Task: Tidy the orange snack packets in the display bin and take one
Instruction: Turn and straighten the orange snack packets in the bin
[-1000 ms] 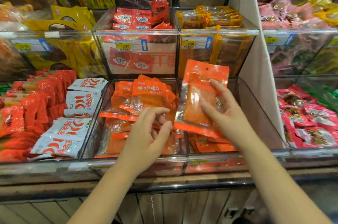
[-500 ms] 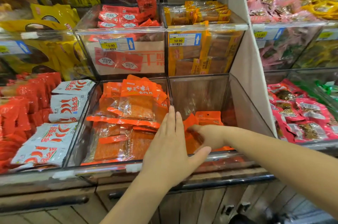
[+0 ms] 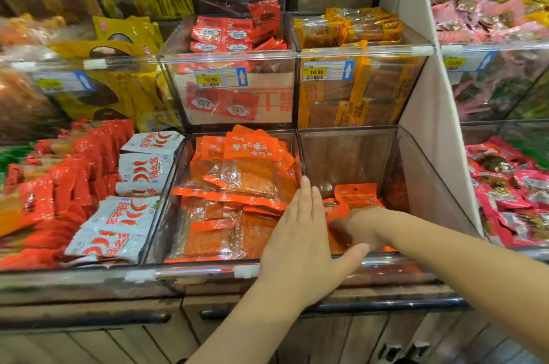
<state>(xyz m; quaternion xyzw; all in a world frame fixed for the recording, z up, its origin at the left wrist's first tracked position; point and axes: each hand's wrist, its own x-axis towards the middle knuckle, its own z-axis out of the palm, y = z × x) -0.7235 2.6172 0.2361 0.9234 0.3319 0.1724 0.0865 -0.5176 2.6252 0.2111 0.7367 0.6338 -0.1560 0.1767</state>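
Clear bin (image 3: pixel 347 155), glossy translucent orange packets (image 3: pixel 252 169)

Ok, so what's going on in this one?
A person stands at a shop display of clear bins. Their right hand reaches down into the nearly empty right compartment, onto the few orange packets lying there. Its fingers are hidden, so a grip cannot be confirmed. The left hand is held flat, fingers straight, at the divider beside the fuller pile of the same packets. No packet is lifted out.
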